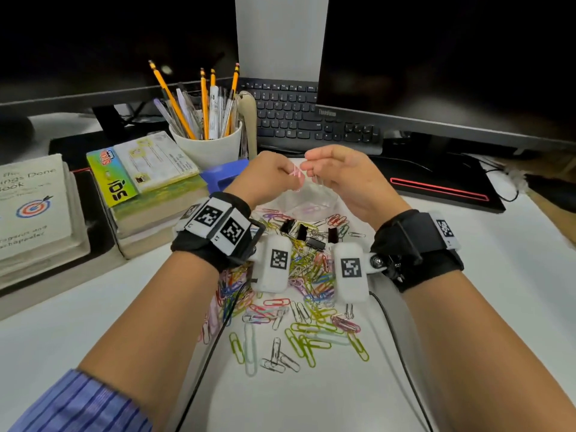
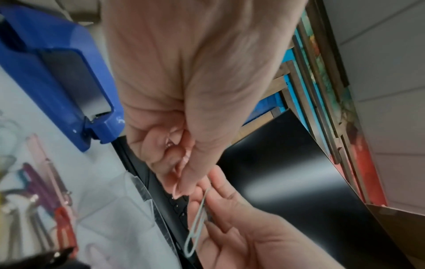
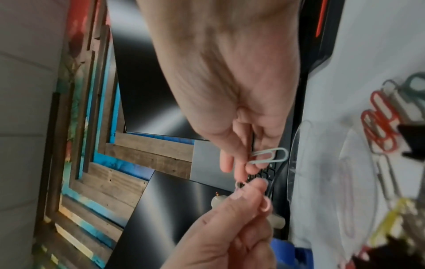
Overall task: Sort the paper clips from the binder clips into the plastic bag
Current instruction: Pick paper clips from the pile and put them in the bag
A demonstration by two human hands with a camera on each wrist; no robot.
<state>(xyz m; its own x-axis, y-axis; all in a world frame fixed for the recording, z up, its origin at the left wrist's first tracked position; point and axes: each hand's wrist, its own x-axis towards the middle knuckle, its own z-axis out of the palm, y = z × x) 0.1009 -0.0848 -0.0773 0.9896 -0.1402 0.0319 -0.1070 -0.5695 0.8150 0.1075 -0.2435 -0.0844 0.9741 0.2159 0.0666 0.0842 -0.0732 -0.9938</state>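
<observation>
My left hand (image 1: 288, 173) is raised over the clear plastic bag (image 1: 311, 202) and pinches pink paper clips (image 1: 296, 173) between thumb and fingers; the left wrist view shows the pink clips (image 2: 178, 189) at its fingertips. My right hand (image 1: 311, 169), close beside it, pinches a pale white paper clip (image 3: 269, 155), also visible as the white clip (image 2: 197, 223) from the left wrist. The two hands almost touch at the fingertips. Below them lies a loose pile of coloured paper clips (image 1: 299, 294) with three black binder clips (image 1: 302, 232) at its far edge.
A white mug of pencils (image 1: 207, 145) and a blue plastic desk tool (image 1: 224, 176) stand just left of the hands. Stacked books (image 1: 149, 176) lie farther left. A keyboard (image 1: 296, 120) and monitor (image 1: 436, 73) are behind. A black cable (image 1: 215, 347) crosses the white desk.
</observation>
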